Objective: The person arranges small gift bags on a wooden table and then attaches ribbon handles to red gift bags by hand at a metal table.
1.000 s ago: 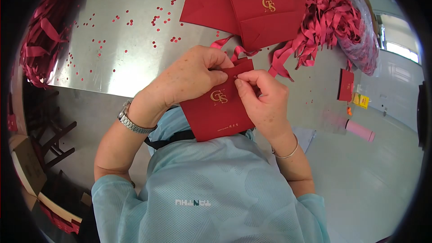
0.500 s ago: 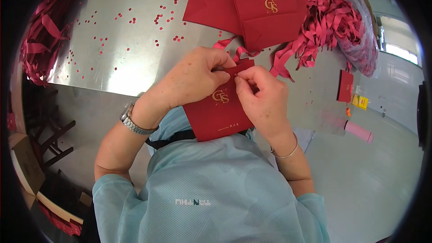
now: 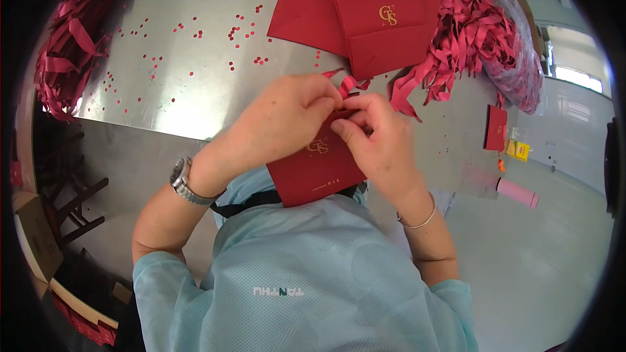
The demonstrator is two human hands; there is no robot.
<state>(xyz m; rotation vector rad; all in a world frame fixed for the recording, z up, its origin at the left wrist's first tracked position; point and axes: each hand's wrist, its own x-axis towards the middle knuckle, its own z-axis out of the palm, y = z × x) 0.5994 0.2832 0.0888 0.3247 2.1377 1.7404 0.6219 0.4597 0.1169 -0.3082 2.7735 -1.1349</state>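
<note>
A red paper gift bag (image 3: 319,173) with gold lettering lies flat against my body, below the table's edge. Over its upper edge my left hand (image 3: 297,114) is closed, thumb and fingers pinched together beside a pinkish-red ribbon (image 3: 349,85). The ribbon curls up from behind the fingertips; the exact point of grip is hidden. My right hand (image 3: 383,140) pinches the bag's top edge, thumb on the front face and fingers bent over the rim. Both hands' fingertips nearly meet there.
More red bags (image 3: 385,19) are stacked on the metal table (image 3: 195,101), strewn with red paper dots. A heap of ribbons (image 3: 456,39) spills from a plastic bag at right; another ribbon bundle (image 3: 68,58) hangs at left. A pink bottle (image 3: 517,192) and yellow packet (image 3: 518,150) are at right.
My left fingertips have shifted slightly right, closer to the right hand. The right fingers have moved from the bag's front up over its top edge, and the upper part of the bag tilts.
</note>
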